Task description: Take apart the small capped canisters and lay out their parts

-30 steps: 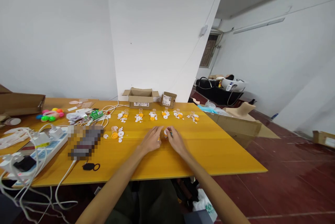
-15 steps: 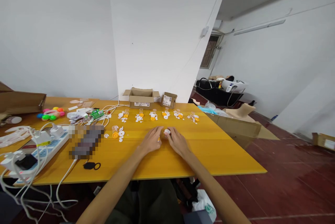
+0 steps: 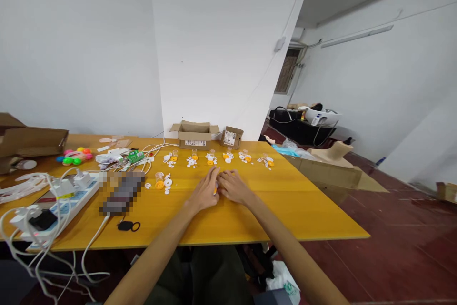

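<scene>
My left hand [image 3: 204,191] and my right hand [image 3: 231,186] meet at the middle of the yellow table [image 3: 293,210], fingers curled and touching each other. A sliver of a small orange part [image 3: 214,191] shows between them; what they hold is mostly hidden. Just beyond the hands, a row of small piles of white and orange plastic parts [image 3: 210,158] runs across the table. Another pile with a clear cup [image 3: 161,182] lies to the left of my left hand.
Two open cardboard boxes [image 3: 194,134] stand at the table's far edge. A white power strip with plugs and cables [image 3: 60,198] lies at the left, near a blurred dark object [image 3: 122,193], a black key ring [image 3: 128,225] and colourful toys [image 3: 74,156]. Cartons [image 3: 332,172] sit on the red floor.
My right hand has moved left and closed over the small white part seen earlier, now pressed against my left hand. The view shifted slightly.
</scene>
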Demonstrator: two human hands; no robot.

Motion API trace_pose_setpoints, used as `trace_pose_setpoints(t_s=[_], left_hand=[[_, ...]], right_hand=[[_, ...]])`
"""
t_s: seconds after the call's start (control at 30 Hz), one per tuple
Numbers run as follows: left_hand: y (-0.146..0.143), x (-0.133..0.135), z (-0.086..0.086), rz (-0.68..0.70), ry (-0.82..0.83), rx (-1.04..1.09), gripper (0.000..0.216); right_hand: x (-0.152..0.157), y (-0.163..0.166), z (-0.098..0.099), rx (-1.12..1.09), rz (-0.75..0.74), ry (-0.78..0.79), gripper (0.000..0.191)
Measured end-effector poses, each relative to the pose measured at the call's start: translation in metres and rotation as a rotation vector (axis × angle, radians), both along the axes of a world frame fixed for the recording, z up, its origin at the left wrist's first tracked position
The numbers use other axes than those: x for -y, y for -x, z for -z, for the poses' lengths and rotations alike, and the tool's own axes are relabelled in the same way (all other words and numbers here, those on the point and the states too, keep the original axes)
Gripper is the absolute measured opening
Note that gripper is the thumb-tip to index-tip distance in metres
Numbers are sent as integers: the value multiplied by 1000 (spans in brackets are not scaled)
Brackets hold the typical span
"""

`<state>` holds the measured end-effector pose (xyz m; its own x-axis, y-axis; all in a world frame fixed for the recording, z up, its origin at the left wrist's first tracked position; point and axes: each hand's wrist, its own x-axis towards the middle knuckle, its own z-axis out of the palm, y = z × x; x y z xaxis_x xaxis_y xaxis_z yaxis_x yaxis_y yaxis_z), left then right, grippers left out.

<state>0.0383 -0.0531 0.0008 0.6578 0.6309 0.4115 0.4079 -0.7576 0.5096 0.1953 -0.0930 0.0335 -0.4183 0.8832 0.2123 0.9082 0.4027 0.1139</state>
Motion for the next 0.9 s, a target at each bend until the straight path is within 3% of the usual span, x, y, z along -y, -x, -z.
trace_pose_setpoints(t_s=[0.63, 0.9], left_hand=[[1, 4, -5, -136, -48, -108, 79], [0, 8, -10, -213, -26, -177, 70]], right_hand=[[-2, 9, -1, 89, 81, -10, 24], [-4, 5, 3, -134, 269, -14, 28]])
